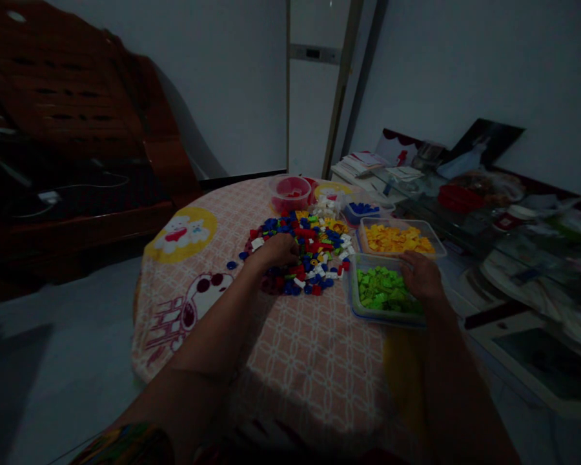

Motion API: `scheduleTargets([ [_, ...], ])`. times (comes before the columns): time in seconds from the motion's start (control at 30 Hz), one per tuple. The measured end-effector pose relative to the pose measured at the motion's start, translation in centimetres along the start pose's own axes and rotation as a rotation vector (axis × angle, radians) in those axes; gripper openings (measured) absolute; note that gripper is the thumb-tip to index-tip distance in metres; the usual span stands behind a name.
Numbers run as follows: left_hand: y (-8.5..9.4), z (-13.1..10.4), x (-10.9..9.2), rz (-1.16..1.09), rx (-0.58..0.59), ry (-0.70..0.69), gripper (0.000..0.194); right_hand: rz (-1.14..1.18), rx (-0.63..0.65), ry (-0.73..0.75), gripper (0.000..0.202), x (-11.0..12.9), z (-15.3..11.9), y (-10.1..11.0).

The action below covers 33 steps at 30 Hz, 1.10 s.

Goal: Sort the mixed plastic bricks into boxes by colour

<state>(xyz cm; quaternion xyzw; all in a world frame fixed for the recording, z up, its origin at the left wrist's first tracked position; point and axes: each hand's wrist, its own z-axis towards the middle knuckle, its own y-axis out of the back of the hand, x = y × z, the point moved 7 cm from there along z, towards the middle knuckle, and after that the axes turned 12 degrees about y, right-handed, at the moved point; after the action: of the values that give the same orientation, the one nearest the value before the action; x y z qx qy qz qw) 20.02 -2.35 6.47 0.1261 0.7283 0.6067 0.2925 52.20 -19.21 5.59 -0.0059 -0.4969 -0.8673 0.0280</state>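
Observation:
A loose heap of toy building bricks [314, 245] in red, blue, white and yellow lies on the cloth-covered table. My left hand [279, 250] reaches into the heap's left side, its fingers bent down among the pieces; what they pinch, if anything, is hidden. Over the right part of a clear box of green bricks [382, 289] is my right hand [421, 274]. Its fingers stretch loosely toward the box's far rim, beside the box of yellow bricks [399, 239], and no brick shows in them.
Behind the heap stand a round pink tub [290, 194] and a small box of blue bricks [363, 208]. White bricks [326, 205] lie near them. A cluttered glass table [503, 239] is at the right, a wooden bench [77, 129] at the left.

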Motion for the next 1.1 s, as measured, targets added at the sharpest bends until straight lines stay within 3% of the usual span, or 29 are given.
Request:
scheduleTargets([
  [0.3, -0.4, 0.1, -0.4, -0.058, 0.043, 0.002, 0.013, 0.033, -0.016, -0.007, 0.035, 0.2, 0.0, 0.2],
  [0.53, 1.4, -0.3, -1.0, -0.227, -0.081, -0.031, 0.023, 0.027, -0.032, 0.002, 0.035, 0.1, -0.1, 0.1],
  [0.67, 1.5, -0.8, -3.9, -0.526, -0.105, -0.142, 0.023, 0.024, -0.021, -0.008, 0.034, -0.1, -0.1, 0.0],
  [0.8, -0.1, -1.7, -8.2, -0.746, -0.029, -0.259, 0.023, 0.024, 0.016, -0.02, 0.035, -0.1, 0.0, -0.1],
  [0.97, -1.2, -3.9, -12.8, -0.716, -0.043, -0.442, 0.025, 0.036, -0.006, -0.01, 0.036, -0.1, 0.0, -0.1],
  [1.1, -1.1, -5.2, -14.4, -0.641, -0.054, -0.58, 0.033, 0.032, -0.004, 0.002, 0.036, 0.1, 0.0, 0.0],
])
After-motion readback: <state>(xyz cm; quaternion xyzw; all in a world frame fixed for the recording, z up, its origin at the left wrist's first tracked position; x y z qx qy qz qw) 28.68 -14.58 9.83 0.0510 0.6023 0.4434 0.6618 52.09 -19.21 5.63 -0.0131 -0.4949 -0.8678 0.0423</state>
